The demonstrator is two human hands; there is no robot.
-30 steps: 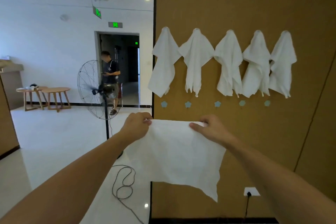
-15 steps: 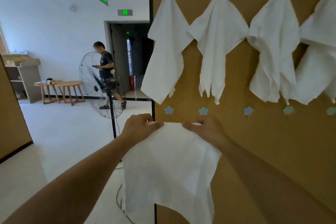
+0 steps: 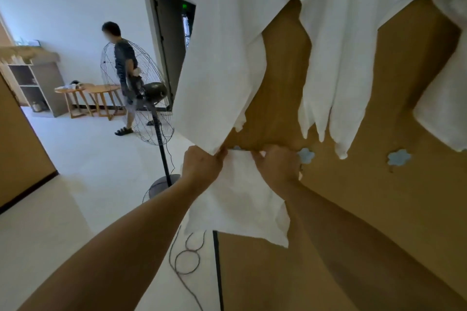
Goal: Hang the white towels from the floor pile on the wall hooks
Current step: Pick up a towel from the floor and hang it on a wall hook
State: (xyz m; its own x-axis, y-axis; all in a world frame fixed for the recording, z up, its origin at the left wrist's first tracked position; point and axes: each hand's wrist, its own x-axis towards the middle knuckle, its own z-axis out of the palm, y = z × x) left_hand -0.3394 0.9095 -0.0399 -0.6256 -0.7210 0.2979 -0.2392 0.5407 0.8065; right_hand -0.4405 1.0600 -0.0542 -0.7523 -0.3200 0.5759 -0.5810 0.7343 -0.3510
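Both hands, left (image 3: pixel 202 168) and right (image 3: pixel 275 166), pinch the top edge of the towel (image 3: pixel 240 199), held flat on the wall just left of the flower hook (image 3: pixel 305 155); best to centre the edge over 1 free hook, then let go

White towel (image 3: pixel 240 199) draped against brown wall (image 3: pixel 379 209) beneath hung towels (image 3: pixel 336 45)

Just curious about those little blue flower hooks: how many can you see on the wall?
3: one hook peeking between the hands, one beside the right hand, one further right. Towels may hide others.
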